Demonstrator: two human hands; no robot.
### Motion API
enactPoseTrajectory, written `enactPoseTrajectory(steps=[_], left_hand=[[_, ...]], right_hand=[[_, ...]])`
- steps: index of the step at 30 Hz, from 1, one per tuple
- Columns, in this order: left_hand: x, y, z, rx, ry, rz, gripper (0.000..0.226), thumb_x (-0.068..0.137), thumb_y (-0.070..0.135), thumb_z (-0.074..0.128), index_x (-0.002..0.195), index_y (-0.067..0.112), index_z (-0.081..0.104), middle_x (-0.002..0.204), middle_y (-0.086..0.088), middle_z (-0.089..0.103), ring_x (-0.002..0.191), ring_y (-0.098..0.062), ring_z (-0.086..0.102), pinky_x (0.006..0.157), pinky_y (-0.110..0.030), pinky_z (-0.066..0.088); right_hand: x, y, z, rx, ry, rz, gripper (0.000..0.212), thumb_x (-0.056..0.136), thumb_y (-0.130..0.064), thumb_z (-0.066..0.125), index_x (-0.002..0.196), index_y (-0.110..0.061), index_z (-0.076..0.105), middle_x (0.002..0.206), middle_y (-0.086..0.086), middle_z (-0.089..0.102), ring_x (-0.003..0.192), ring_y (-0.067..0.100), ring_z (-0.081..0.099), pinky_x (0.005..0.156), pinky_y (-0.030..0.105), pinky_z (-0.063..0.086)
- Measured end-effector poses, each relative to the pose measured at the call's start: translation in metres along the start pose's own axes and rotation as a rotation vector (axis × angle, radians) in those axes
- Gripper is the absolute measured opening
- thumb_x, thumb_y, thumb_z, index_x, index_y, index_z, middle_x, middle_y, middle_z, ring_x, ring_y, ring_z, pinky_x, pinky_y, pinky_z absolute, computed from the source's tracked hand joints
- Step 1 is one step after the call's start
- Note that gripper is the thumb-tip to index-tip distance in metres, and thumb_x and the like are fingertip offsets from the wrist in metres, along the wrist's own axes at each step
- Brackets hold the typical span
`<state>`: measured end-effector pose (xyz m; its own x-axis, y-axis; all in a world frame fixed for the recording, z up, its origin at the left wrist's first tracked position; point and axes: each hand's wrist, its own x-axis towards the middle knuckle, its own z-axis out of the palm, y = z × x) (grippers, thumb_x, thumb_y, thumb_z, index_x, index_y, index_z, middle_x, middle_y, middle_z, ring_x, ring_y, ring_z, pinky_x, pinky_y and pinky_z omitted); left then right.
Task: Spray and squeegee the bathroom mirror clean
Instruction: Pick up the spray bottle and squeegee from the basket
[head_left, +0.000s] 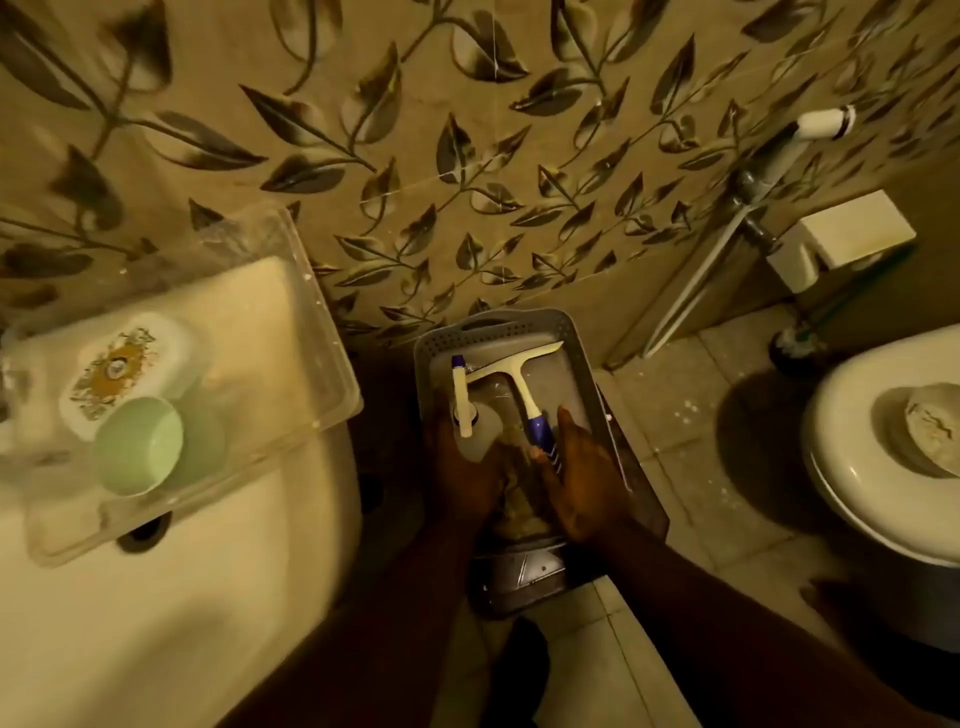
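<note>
A grey plastic basket (582, 338) stands on the floor below me, against the wall. In it lies a squeegee (511, 371) with a cream blade and a blue-and-white handle, next to a clear spray bottle (461, 395) with a white nozzle and blue tip. A brownish cloth (519, 501) lies in the basket between my hands. My left hand (460, 467) reaches in with its fingers stretched over the bottle's body. My right hand (584, 483) lies flat beside the squeegee handle, its thumb touching the handle. Neither hand is closed around anything. The mirror is out of view.
A white washbasin (156, 597) is at the left, with a clear tray (322, 332) above it holding a green cup (137, 447) and a patterned soap box (122, 366). A toilet (883, 467) stands at the right. A pipe and hose (691, 291) lean on the leaf-patterned wall.
</note>
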<state>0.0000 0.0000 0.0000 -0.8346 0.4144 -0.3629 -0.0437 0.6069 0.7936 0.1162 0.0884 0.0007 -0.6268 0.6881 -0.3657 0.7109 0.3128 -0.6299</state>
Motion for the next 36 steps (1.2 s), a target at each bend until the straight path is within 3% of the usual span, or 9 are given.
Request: enactPoseTrajectory(steps=[6,9,13,18,24,27,31,35,36], left_hand=[[0.025,-0.002,0.007,-0.068,-0.017,-0.013,0.078,0.088,0.014,0.077,0.154,0.015,0.037,0.144,-0.006,0.056,0.135,-0.022,0.050,0.098,-0.025,0.037],[0.032,-0.006,0.011,-0.066,0.005,0.032,0.066,0.090,0.018,0.075,0.148,0.013,0.045,0.134,-0.003,0.062,0.127,-0.021,0.056,0.094,-0.026,0.040],[0.042,-0.010,0.018,-0.033,0.065,0.199,0.056,0.090,0.022,0.074,0.141,0.012,0.054,0.110,0.017,0.061,0.101,0.000,0.060,0.091,-0.029,0.049],[0.049,-0.012,0.024,-0.044,0.072,0.255,0.060,0.091,0.022,0.073,0.147,0.016,0.049,0.140,-0.005,0.059,0.131,-0.021,0.054,0.108,-0.042,0.046],[0.049,-0.001,0.028,-0.078,0.075,0.245,0.052,0.095,0.019,0.069,0.144,0.017,0.051,0.111,0.022,0.055,0.104,0.005,0.051,0.083,0.004,0.035],[0.045,0.006,0.030,-0.125,0.128,0.248,0.049,0.095,0.024,0.068,0.141,0.019,0.052,0.094,0.026,0.055,0.085,0.013,0.055,0.077,-0.014,0.044],[0.035,0.019,0.030,-0.152,0.117,0.249,0.045,0.096,0.020,0.067,0.139,0.018,0.052,0.087,0.026,0.060,0.085,0.026,0.055,0.074,-0.019,0.048],[0.015,0.037,0.021,-0.274,0.115,0.239,0.039,0.095,0.029,0.068,0.132,0.024,0.059,0.113,0.007,0.072,0.108,-0.015,0.070,0.090,-0.049,0.059],[0.008,0.042,0.019,-0.299,0.118,0.232,0.039,0.095,0.025,0.069,0.132,0.026,0.059,0.113,0.012,0.072,0.109,-0.013,0.070,0.091,-0.048,0.059]], right_hand=[[0.044,0.008,0.019,-0.086,0.039,0.046,0.074,0.096,-0.053,0.050,0.156,-0.020,0.022,0.140,0.009,0.055,0.124,0.030,0.052,0.098,0.047,0.049],[0.056,0.011,0.027,-0.121,0.038,0.061,0.074,0.095,-0.045,0.056,0.156,-0.020,0.021,0.134,0.011,0.056,0.120,0.032,0.053,0.095,0.048,0.050],[0.064,0.016,0.038,-0.138,0.010,0.107,0.068,0.090,-0.039,0.064,0.148,-0.023,0.032,0.129,0.009,0.058,0.115,0.032,0.056,0.089,0.046,0.053],[0.066,0.020,0.045,-0.155,0.028,0.140,0.041,0.086,-0.025,0.069,0.123,-0.022,0.050,0.116,0.005,0.062,0.103,0.028,0.062,0.083,0.043,0.056],[0.065,0.017,0.042,0.054,0.017,0.130,0.032,0.092,-0.035,0.061,0.118,-0.020,0.050,0.114,0.005,0.056,0.094,0.030,0.063,0.077,0.041,0.053],[0.060,0.014,0.040,0.228,0.036,0.115,0.020,0.094,-0.036,0.056,0.105,-0.023,0.045,0.102,0.005,0.062,0.081,0.025,0.063,0.065,0.036,0.051],[0.048,0.004,0.028,0.380,0.082,0.101,0.014,0.094,-0.024,0.057,0.099,-0.020,0.045,0.080,-0.003,0.060,0.067,0.018,0.059,0.054,0.029,0.042],[0.028,-0.019,0.012,0.610,0.226,0.180,0.014,0.091,-0.021,0.064,0.093,-0.023,0.051,0.079,-0.003,0.060,0.072,0.019,0.059,0.067,0.043,0.051],[0.021,-0.026,0.007,0.668,0.251,0.198,0.015,0.092,-0.020,0.066,0.094,-0.024,0.053,0.083,-0.002,0.062,0.076,0.020,0.061,0.068,0.039,0.052]])
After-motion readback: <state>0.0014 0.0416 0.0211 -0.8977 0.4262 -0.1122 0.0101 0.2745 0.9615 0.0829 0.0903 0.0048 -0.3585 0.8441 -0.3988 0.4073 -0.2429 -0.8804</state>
